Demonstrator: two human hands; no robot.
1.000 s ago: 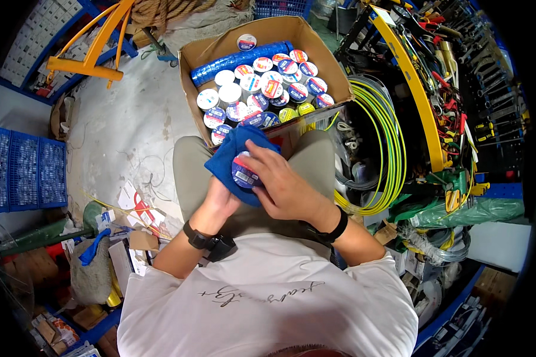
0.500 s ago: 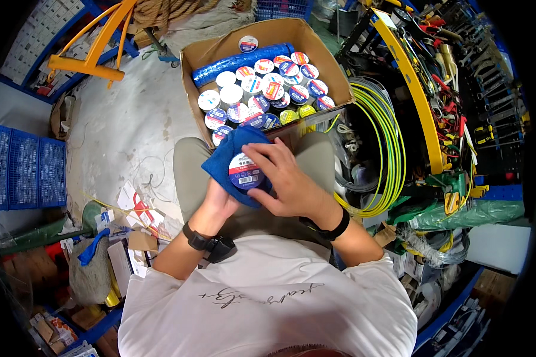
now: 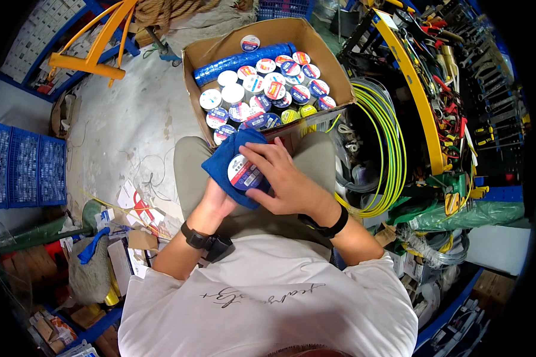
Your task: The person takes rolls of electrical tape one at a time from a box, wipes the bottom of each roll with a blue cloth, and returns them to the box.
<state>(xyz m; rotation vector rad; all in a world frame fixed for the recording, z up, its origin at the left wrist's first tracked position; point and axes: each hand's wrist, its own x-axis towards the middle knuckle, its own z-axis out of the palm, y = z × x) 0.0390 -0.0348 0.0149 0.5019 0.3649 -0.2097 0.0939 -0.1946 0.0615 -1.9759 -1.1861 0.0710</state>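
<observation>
While the right hand (image 3: pixel 287 181) pinches the tape roll (image 3: pixel 242 172) between thumb and fingers, the roll has turned slightly counter-clockwise — probably giving the blue cloth (image 3: pixel 218 165) beneath those fingers a fresh stretch of edge. Fingers of the left hand (image 3: pixel 221 201) hide under the cloth; I cannot tell their grip. Its round face — white, red stripe, dark blue — shows beside the right fingertips.

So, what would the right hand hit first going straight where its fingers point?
Probably the crumpled blue cloth behind the round white, red and blue roll; the right hand seems at or near it, though depth is unclear.
</observation>
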